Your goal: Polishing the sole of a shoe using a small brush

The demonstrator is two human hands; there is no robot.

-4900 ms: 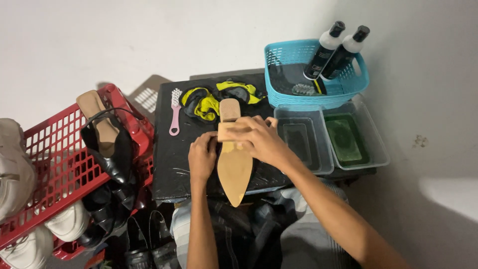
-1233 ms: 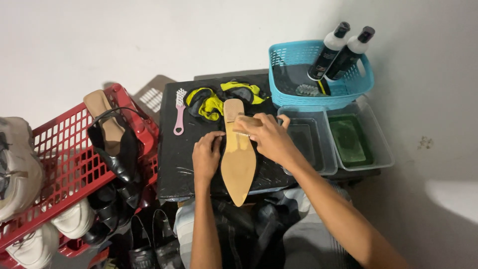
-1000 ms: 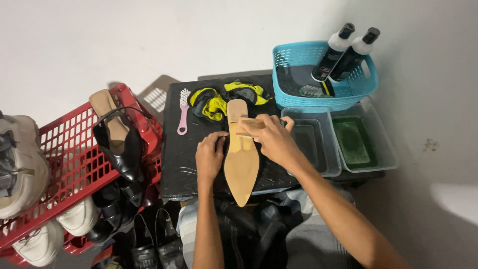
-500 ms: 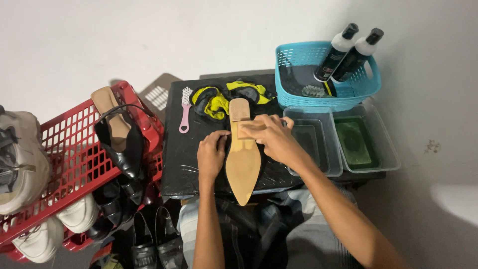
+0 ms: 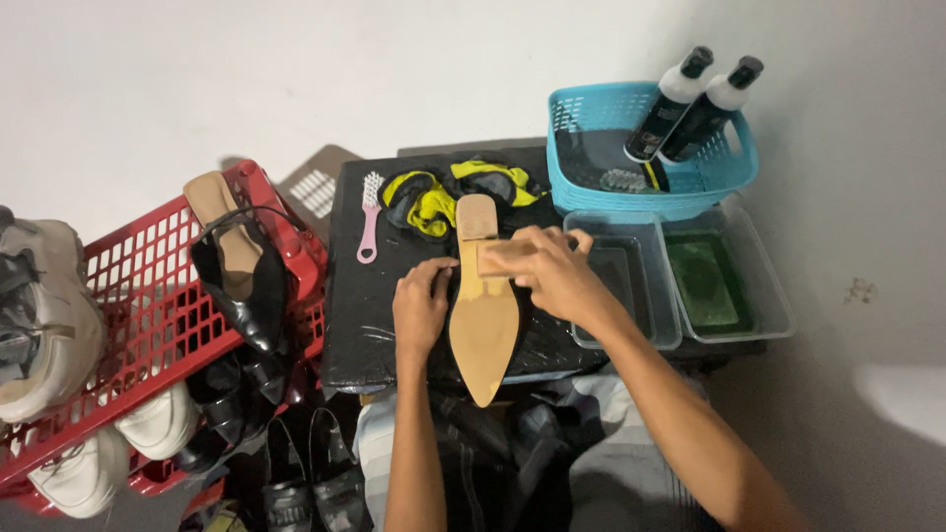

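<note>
Left hand (image 5: 422, 307) gripped the upturned pointed shoe (image 5: 483, 313) on the bench (image 5: 374, 315); right hand (image 5: 548, 271) pressed a tan block (image 5: 498, 259) onto its sole.

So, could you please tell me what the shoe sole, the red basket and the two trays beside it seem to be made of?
The shoe sole looks like tan leather or resin, matte and smooth; I cannot tell which. The red basket looks like moulded plastic, going by its glossy lattice walls. The two trays look like clear plastic, since their contents show through their walls.

brush (image 5: 369, 217) left, trays (image 5: 631, 286) right, cloth (image 5: 434, 197) ahead
</note>
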